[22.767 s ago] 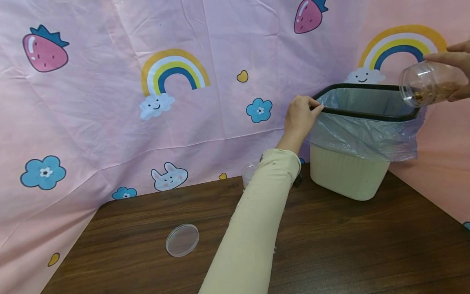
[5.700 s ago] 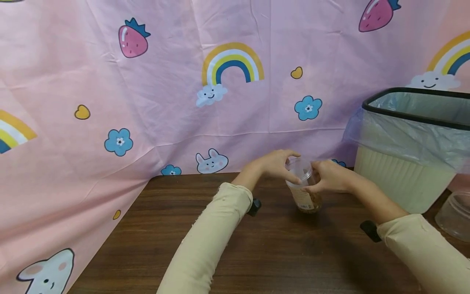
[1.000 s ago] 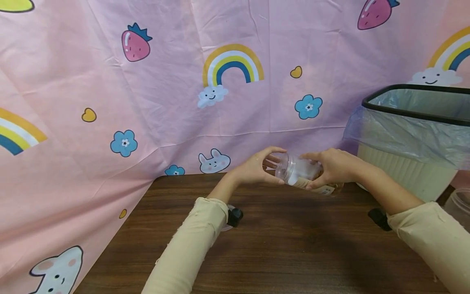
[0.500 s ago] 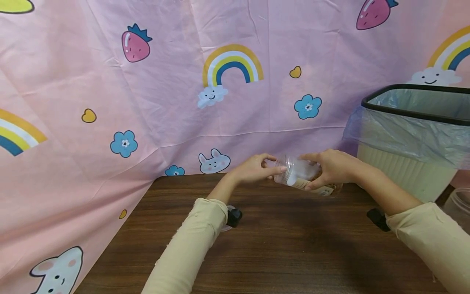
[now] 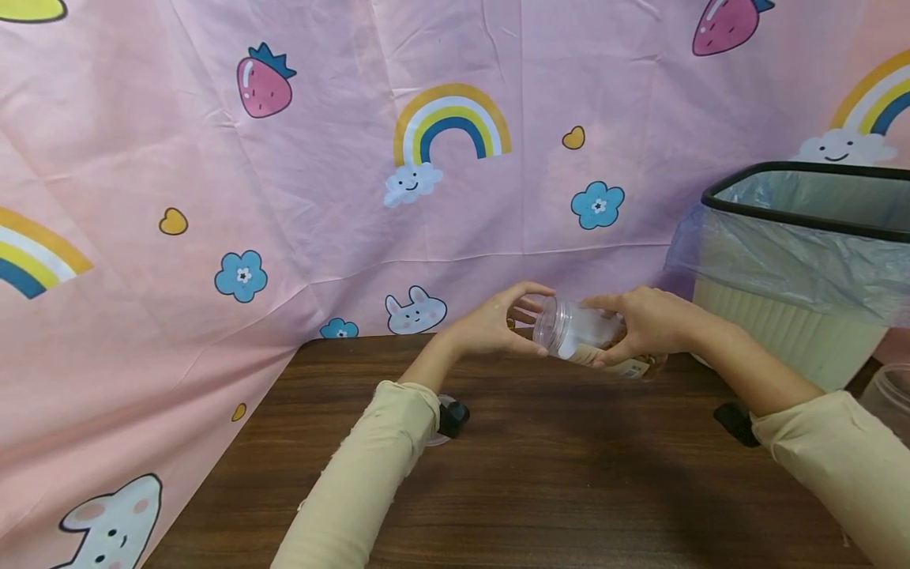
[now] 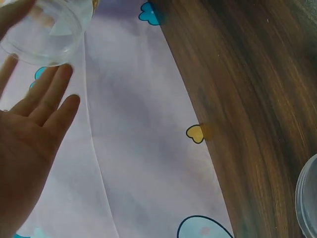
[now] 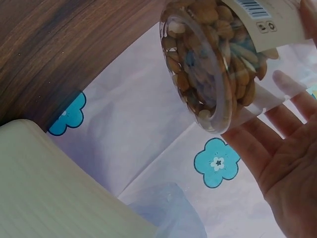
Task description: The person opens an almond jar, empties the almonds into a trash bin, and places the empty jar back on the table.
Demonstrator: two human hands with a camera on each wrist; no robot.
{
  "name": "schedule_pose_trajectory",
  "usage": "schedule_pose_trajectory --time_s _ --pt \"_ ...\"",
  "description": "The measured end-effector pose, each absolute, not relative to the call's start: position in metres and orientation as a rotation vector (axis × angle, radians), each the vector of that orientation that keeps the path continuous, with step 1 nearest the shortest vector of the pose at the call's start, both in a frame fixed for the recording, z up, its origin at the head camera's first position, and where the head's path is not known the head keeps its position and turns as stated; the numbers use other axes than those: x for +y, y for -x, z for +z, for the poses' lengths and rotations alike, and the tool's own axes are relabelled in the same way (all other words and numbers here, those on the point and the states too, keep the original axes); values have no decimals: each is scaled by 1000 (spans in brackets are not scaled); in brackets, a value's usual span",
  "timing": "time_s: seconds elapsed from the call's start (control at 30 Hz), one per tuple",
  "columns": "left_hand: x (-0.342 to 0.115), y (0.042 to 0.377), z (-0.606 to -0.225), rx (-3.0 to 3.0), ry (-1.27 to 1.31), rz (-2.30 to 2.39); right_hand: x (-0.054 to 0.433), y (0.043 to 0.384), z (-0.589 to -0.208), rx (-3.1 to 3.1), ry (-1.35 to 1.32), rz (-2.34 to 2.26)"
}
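Note:
A clear plastic jar (image 5: 586, 325) with a paper label is held above the table, tilted on its side with its mouth end to the left. My right hand (image 5: 650, 320) grips its body. Brown nuts (image 7: 213, 54) show through the base in the right wrist view. At the mouth end, my left hand (image 5: 490, 325) has its thumb and fingers curved about the clear lid (image 5: 547, 322). In the left wrist view the fingertips (image 6: 63, 73) sit at the rim. Partly behind my left wrist, another clear round lid (image 6: 308, 198) lies on the table.
At the right stands a cream bin (image 5: 775, 324) with a black rim and a bluish bag. In front of it is another clear jar (image 5: 889, 403), cut by the frame edge. A patterned cloth (image 5: 341, 237) hangs behind the wooden table (image 5: 540, 482).
Much earlier, my right hand tipped a jar over the bin. Later the jar stood more upright; now it lies sideways. Since half a second ago, my left thumb has swung down around the rim.

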State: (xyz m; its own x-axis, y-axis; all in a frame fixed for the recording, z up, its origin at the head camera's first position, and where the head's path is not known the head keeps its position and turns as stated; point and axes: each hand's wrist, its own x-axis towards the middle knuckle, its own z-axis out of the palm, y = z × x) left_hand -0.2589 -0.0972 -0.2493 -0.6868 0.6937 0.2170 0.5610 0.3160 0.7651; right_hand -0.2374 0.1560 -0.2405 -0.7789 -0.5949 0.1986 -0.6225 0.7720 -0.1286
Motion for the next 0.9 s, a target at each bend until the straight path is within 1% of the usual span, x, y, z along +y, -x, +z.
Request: schedule_pose_trajectory --time_s 0.3,0.43,0.57,0.77,0.83,0.9 --pt "-96 260 -249 2547 -902 1160 154 237 -239 -2831 -998 256" --pt "-96 260 -251 2549 -847 1153 154 236 -240 -2837 -990 276" --pt "-98 260 -253 2568 -930 1182 156 236 -240 -2841 -961 285" --pt "-99 262 -256 2461 -1227 1268 157 236 -238 -2853 -967 284" --pt "-98 263 -257 2427 -1279 1291 157 236 -238 -2853 -975 286" --pt "-97 263 -257 2409 -1278 1315 156 235 -238 -2853 -978 289"
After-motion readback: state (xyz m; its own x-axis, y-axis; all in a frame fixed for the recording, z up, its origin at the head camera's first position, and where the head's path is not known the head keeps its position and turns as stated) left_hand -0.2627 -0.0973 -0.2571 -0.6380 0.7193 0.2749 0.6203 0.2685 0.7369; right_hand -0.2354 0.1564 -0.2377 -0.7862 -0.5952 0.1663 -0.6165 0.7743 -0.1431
